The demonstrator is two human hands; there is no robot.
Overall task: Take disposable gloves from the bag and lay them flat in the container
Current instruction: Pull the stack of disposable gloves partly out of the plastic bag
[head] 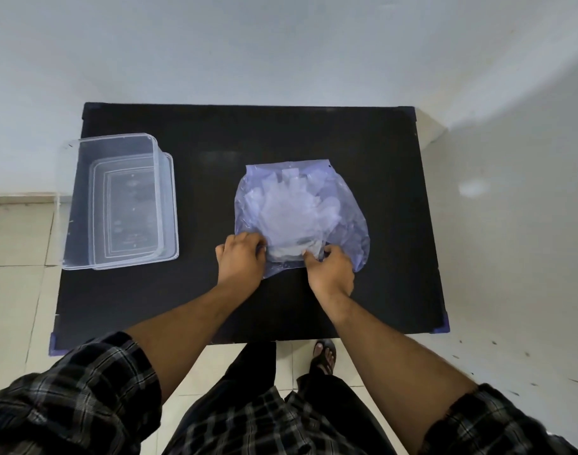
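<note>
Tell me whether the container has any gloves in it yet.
Empty: the clear container shows only its bare bottom; the gloves lie inside the bag.

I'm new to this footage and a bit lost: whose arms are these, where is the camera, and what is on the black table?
There is no machine here. A person wears a camera on the head, so the one picture looks down over their own arms. On the black table lies a thin bluish plastic bag with clear disposable gloves inside. The left hand and right hand both pinch the bag's near edge, seemingly at its opening. To the left stands an empty clear container, resting on what seems to be its lid.
</note>
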